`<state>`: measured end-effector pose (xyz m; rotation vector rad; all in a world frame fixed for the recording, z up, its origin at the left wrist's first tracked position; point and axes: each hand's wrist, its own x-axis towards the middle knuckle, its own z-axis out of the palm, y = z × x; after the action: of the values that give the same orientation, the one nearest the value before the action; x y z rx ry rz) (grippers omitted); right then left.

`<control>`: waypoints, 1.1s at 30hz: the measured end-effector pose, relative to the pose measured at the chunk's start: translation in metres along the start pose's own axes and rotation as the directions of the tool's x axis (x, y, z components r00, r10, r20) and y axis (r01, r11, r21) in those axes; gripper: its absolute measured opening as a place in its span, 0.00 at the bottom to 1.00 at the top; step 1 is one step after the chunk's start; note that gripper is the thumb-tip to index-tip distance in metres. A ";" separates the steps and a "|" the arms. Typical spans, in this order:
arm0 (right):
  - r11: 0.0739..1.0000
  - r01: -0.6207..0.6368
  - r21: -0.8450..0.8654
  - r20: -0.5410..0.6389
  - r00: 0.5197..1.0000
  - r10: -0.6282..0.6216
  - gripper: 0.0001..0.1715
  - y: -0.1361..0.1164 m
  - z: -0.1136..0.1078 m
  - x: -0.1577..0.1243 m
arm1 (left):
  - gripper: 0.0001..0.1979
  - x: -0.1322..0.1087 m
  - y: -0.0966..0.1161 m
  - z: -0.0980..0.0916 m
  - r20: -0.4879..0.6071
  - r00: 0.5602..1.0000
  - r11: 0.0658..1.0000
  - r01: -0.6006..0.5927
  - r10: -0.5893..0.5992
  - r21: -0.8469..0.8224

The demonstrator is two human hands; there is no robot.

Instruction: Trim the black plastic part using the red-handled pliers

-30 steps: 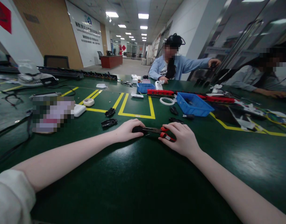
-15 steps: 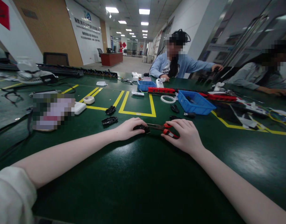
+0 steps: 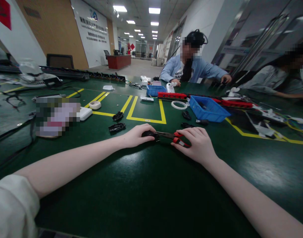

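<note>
My left hand (image 3: 136, 135) lies on the green table (image 3: 151, 185), fingers curled over a small black plastic part (image 3: 149, 134). My right hand (image 3: 198, 142) grips the red-and-black handles of a pair of pliers (image 3: 173, 137). The pliers' jaws point left and meet the black part under my left fingers. Two more black parts (image 3: 117, 127) (image 3: 117, 116) lie just left of my left hand.
A blue bin (image 3: 208, 109), a white tape ring (image 3: 178, 105) and red strips (image 3: 171, 95) sit beyond my hands. Yellow floor-tape lines (image 3: 145, 119) mark the table. A white box (image 3: 84, 113) lies at the left. Two other people sit across the table, at the far side and far right.
My hands, the pliers and the black part stay together on the table. The far person's outstretched arm has drawn back and lowered towards the table.
</note>
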<state>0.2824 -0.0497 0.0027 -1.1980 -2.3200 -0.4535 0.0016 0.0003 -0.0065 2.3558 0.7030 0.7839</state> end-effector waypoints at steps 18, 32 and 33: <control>0.996 -0.037 0.076 0.088 0.996 0.030 0.22 -0.003 -0.005 0.001 | 0.12 0.000 0.005 -0.004 -0.004 1.000 0.998 -0.021 0.021 -0.058; 0.996 -0.007 0.085 0.110 0.994 -0.002 0.19 -0.002 -0.004 0.002 | 0.10 -0.001 0.009 -0.004 0.061 0.997 0.997 0.045 -0.041 -0.059; 0.996 -0.001 0.087 0.114 0.993 -0.009 0.19 -0.001 -0.004 0.002 | 0.10 -0.002 0.009 -0.004 0.065 0.997 0.997 0.036 -0.032 -0.064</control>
<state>0.2817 -0.0507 0.0077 -1.2065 -2.4127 -0.2887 0.0005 -0.0058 0.0013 2.2935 0.6785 0.7034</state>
